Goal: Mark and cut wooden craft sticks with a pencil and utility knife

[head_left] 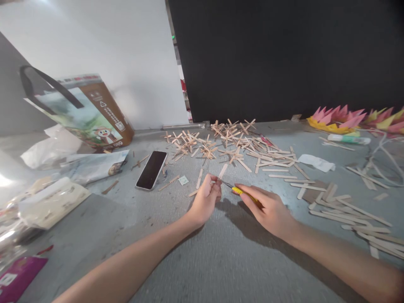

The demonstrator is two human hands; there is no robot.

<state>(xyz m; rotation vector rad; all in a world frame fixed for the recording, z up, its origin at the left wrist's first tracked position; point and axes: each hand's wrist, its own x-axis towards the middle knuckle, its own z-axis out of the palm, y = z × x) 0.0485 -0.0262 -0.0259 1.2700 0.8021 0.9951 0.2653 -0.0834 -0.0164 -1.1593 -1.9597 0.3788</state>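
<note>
Between the fingers of my left hand (205, 199) is a flat wooden craft stick (223, 170), its far end pointing away from me. My right hand (268, 209) is closed around the yellow handle of a small tool, seemingly a craft knife (237, 190), whose thin metal tip reaches the stick near my left fingertips. Whether the tip cuts into the wood cannot be made out. Just beyond both hands lie many star-shaped pieces of crossed sticks (235, 155). Loose craft sticks (341, 208) are scattered to the right of my right hand.
Left of my hands lies a phone (152, 170), with a paper-like bag (91, 111) behind it. Plastic packets (53, 202) line the left side. At the far right are a pink and yellow paper crown (337, 119), a glue stick (349, 139) and a white cable (380, 155).
</note>
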